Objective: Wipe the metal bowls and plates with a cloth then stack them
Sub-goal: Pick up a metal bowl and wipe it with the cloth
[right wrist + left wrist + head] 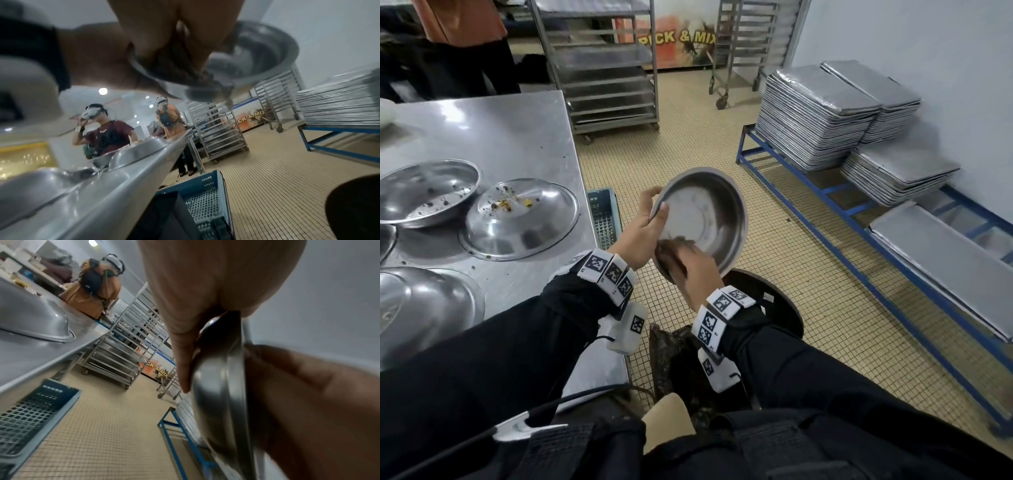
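Overhead, tiled floor [774, 274] beneath bowl [709, 212] in left hand [643, 222] grip; right hand [688, 270] seemingly clutching cloth [176, 65].

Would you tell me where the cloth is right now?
The right hand presses the cloth against the lower inside rim of the tilted bowl.

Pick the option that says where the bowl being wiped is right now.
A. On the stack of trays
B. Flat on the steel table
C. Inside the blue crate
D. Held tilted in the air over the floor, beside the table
D: the left hand grips the rim of the bowl, tilted off the table edge, while the right hand presses a cloth inside it.
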`<action>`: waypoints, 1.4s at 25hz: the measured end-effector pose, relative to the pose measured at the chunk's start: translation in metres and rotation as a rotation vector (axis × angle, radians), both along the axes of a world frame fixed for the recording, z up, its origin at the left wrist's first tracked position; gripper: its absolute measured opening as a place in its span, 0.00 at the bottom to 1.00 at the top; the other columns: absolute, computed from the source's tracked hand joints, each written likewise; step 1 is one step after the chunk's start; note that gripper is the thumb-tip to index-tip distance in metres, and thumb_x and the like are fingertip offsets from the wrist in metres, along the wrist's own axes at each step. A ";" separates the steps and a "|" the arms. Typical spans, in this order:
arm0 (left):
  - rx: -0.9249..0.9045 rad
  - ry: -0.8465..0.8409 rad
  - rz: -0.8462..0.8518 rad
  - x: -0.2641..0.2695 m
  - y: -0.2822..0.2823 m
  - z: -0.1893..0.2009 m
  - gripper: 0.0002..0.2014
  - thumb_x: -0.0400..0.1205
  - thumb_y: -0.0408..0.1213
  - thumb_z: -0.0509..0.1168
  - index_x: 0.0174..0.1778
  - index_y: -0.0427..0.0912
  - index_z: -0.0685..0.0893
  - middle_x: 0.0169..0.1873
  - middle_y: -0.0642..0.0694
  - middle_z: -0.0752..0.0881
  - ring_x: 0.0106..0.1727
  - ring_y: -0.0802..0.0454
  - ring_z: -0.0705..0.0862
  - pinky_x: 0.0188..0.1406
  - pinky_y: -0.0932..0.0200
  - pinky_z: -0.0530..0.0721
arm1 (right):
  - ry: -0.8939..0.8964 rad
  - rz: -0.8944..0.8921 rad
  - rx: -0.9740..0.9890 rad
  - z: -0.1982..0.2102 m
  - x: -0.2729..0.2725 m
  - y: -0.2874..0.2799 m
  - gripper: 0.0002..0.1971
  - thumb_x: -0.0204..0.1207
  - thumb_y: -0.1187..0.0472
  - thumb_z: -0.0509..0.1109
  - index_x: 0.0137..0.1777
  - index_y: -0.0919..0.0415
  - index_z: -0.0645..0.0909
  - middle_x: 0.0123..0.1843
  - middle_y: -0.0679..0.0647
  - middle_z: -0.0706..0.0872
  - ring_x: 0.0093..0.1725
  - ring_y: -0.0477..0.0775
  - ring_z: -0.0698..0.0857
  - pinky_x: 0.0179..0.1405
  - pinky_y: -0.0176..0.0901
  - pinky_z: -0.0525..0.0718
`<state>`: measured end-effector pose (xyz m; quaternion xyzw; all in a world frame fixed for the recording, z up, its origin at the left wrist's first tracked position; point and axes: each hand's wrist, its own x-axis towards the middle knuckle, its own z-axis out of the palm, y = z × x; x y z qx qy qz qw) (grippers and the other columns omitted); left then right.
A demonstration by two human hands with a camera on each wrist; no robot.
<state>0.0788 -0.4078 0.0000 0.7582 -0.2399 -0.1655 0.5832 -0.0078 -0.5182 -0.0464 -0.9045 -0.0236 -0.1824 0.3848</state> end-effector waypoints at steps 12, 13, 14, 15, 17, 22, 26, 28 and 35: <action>0.007 -0.034 0.017 0.009 -0.008 0.013 0.15 0.90 0.48 0.46 0.72 0.52 0.61 0.51 0.49 0.80 0.52 0.46 0.84 0.44 0.54 0.87 | 0.142 0.021 -0.190 -0.018 0.001 -0.028 0.20 0.85 0.51 0.55 0.76 0.50 0.71 0.77 0.51 0.73 0.78 0.51 0.67 0.74 0.38 0.61; -0.004 -0.033 0.007 0.010 -0.008 0.016 0.15 0.90 0.48 0.47 0.72 0.52 0.62 0.50 0.48 0.80 0.50 0.46 0.85 0.40 0.55 0.87 | 0.135 -0.012 -0.199 -0.020 -0.001 -0.027 0.20 0.85 0.49 0.54 0.75 0.48 0.72 0.76 0.49 0.73 0.78 0.50 0.67 0.77 0.40 0.59; -0.020 -0.030 -0.009 0.011 -0.008 0.018 0.15 0.90 0.48 0.47 0.72 0.53 0.64 0.50 0.47 0.81 0.49 0.44 0.86 0.39 0.54 0.87 | 0.151 -0.058 -0.284 -0.022 -0.001 -0.033 0.20 0.85 0.48 0.52 0.75 0.46 0.72 0.76 0.47 0.73 0.78 0.49 0.66 0.79 0.45 0.56; -0.024 -0.025 -0.020 0.012 -0.006 0.019 0.14 0.90 0.48 0.47 0.71 0.54 0.66 0.51 0.47 0.81 0.50 0.43 0.86 0.40 0.52 0.88 | 0.186 -0.094 -0.440 -0.021 -0.001 -0.045 0.21 0.85 0.48 0.51 0.76 0.46 0.71 0.77 0.46 0.72 0.79 0.49 0.65 0.81 0.50 0.51; -0.005 0.020 -0.032 0.009 -0.004 0.018 0.13 0.90 0.48 0.47 0.70 0.58 0.67 0.53 0.50 0.82 0.56 0.43 0.85 0.47 0.52 0.88 | 0.265 -0.129 -0.783 -0.017 0.003 -0.073 0.22 0.85 0.50 0.51 0.79 0.47 0.63 0.81 0.47 0.66 0.82 0.50 0.57 0.80 0.58 0.39; 0.120 0.243 -0.031 0.008 -0.003 0.010 0.25 0.88 0.57 0.47 0.81 0.54 0.58 0.48 0.42 0.85 0.40 0.44 0.89 0.41 0.51 0.87 | 0.149 -0.247 -0.593 0.011 0.013 -0.109 0.25 0.86 0.55 0.52 0.82 0.55 0.54 0.85 0.51 0.48 0.82 0.52 0.43 0.81 0.55 0.51; 0.066 0.364 -0.067 0.011 0.004 0.010 0.19 0.87 0.58 0.50 0.71 0.56 0.70 0.50 0.33 0.86 0.46 0.33 0.87 0.50 0.38 0.88 | 0.050 -0.367 -0.164 0.030 0.017 -0.111 0.24 0.85 0.50 0.55 0.76 0.60 0.68 0.71 0.55 0.77 0.69 0.56 0.77 0.56 0.35 0.77; 0.045 0.396 -0.122 0.012 0.008 0.009 0.19 0.86 0.59 0.53 0.70 0.57 0.72 0.53 0.33 0.85 0.52 0.28 0.86 0.57 0.30 0.84 | 0.055 -0.387 -0.040 0.037 0.017 -0.109 0.20 0.82 0.46 0.60 0.62 0.62 0.77 0.47 0.51 0.84 0.46 0.53 0.85 0.37 0.30 0.75; -0.008 0.217 -0.005 0.002 0.015 0.021 0.37 0.73 0.56 0.72 0.74 0.48 0.65 0.55 0.38 0.85 0.44 0.45 0.90 0.45 0.49 0.89 | 0.108 -0.638 0.357 0.032 0.016 -0.092 0.09 0.78 0.57 0.70 0.43 0.59 0.74 0.35 0.45 0.78 0.31 0.37 0.76 0.25 0.24 0.70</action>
